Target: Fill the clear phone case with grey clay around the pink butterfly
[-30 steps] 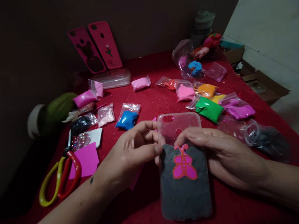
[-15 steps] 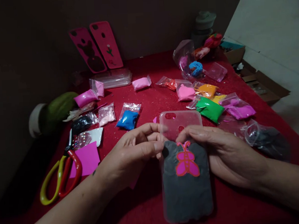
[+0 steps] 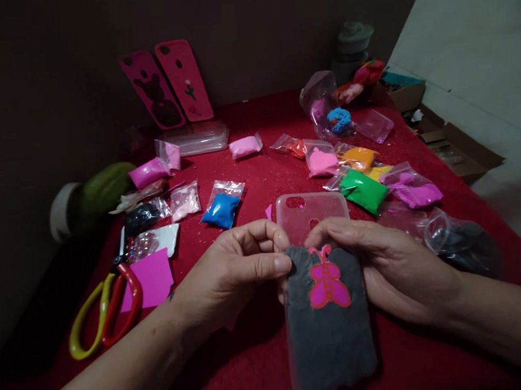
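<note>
Between my hands is a clear phone case (image 3: 312,206), its lower part covered in grey clay (image 3: 332,349). A pink butterfly (image 3: 329,282) with an orange-red outline lies on the clay near its upper edge. My left hand (image 3: 255,260) is closed at the case's left side, thumb and forefinger pinching at the clay's upper left corner. On the other side my right hand (image 3: 388,263) grips the case's right edge, its fingertips over the clay's top edge near the antennae. Other fingers of both hands are partly hidden behind the case.
Scissors (image 3: 120,286) with red and yellow handles lie left, by pink paper (image 3: 153,278). Bags of blue clay (image 3: 221,209), green clay (image 3: 364,191) and several other colours are spread around. Two decorated pink cases (image 3: 187,87) lean on the wall. A grey clay bag (image 3: 471,250) sits right.
The case's lower end has swung slightly right and toward me. My left thumb and forefinger have come together more closely at the clay's corner. The right hand keeps its hold.
</note>
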`<state>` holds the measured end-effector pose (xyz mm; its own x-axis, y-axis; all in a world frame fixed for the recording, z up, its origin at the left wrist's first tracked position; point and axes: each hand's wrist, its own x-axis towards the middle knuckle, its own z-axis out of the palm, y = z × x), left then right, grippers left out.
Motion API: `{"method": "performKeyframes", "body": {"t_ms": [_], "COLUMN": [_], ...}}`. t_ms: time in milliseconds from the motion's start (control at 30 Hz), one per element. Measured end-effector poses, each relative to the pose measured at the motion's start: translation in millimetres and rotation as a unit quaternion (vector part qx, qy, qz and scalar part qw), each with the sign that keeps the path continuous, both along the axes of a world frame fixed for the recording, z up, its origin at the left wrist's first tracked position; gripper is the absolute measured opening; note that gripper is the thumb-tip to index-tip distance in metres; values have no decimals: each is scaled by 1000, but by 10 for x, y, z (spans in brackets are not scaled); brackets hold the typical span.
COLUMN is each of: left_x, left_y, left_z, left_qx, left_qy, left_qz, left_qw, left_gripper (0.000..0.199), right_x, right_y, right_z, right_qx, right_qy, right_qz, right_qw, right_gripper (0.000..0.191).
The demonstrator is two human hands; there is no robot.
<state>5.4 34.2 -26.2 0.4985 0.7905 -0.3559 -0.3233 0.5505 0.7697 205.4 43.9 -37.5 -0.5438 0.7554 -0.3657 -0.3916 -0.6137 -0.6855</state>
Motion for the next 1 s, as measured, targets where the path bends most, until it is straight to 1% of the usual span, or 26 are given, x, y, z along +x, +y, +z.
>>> {"method": "performKeyframes", "body": {"t_ms": [67, 233, 367, 567, 667, 733, 800, 867, 1000], "left_x": [-2, -22, -14, 22, 9, -6, -14, -6, 37], "left_y": [2, -5, 0, 10, 3, -5, -13, -21, -38], "left_z": [0, -2, -8, 7, 10, 6, -1, -8, -21], "left_qx": [-2, -9, -13, -21, -9, -2, -1, 1, 12], "left_qy": [-1, -17, -11, -7, -7, 2, 24, 50, 77], "left_qz": [1, -26, -19, 6, 6, -17, -33, -25, -1], "left_qw": [1000, 999, 1000, 1000, 1000, 1000, 999, 998, 997], "left_gripper": [10, 12, 7, 11, 20, 20, 24, 29, 25], "right_x": [3, 9, -3, -16, -1, 10, 17, 21, 20], "right_y": [1, 8, 11, 7, 13, 22, 31, 36, 32], "right_z": [4, 14, -3, -11, -12, -13, -12, -8, 0], "right_qx": [6, -2, 4, 6, -8, -10, 5, 30, 47], "right_qy": [-1, -6, -12, -8, -2, 2, -1, -7, -17], "right_qz": [1, 5, 3, 0, -5, -14, -32, -48, -53], "right_qw": [1000, 1000, 1000, 1000, 1000, 1000, 999, 998, 997], "right_gripper": [20, 19, 19, 21, 21, 22, 21, 20, 19]}}
